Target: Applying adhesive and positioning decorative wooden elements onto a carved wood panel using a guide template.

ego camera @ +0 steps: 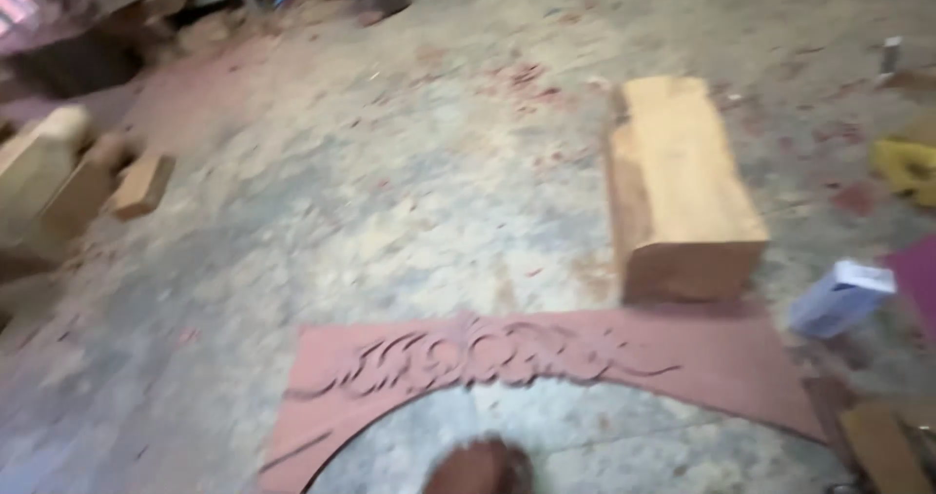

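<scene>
Neither of the hands is showing in the blurred head view, so their state cannot be told. A flat reddish-brown arched wooden panel with carved scrollwork (pixel 546 357) is lying on the dusty grey concrete floor (pixel 390 192) nearest the lower edge, where the hands would be. A rounded brown shape (pixel 480 467), possibly a foot, is poking in at the bottom beneath the arch. A pale rectangular block of raw timber (pixel 682 187) is touching the panel's far right end. A small white-and-blue box (pixel 840 297) is lying just right of the block.
</scene>
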